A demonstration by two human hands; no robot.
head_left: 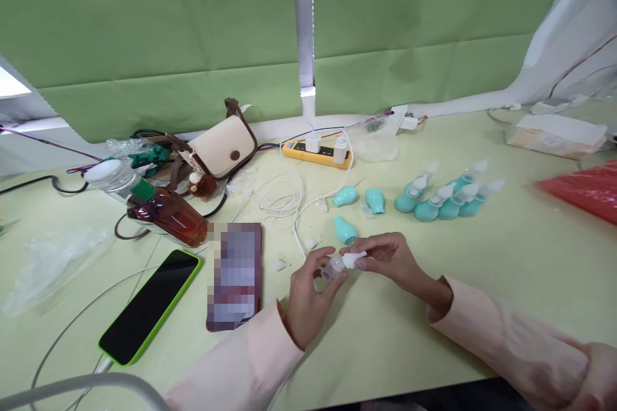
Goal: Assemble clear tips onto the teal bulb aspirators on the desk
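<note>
My left hand [311,298] has its fingers closed round a small clear plastic cup [331,268]. Between the thumb and fingers of my right hand [388,260] is a white nozzle [354,259], its wide end against the cup; whether the two are joined I cannot tell. Just beyond my hands lie three loose teal bulbs, the nearest teal bulb [344,230] close to my right fingertips. Several teal bulbs with clear and white tips [438,203] stand grouped to the right. Another small white nozzle [281,264] lies left of my left hand.
On the left are a green-edged phone [149,308], a second phone [236,276] and a tilted bottle of brown liquid [168,215]. Farther back sit a cream bag [222,144], a yellow power strip [315,153] and loose white cable [279,196]. Red plastic [588,189] lies far right.
</note>
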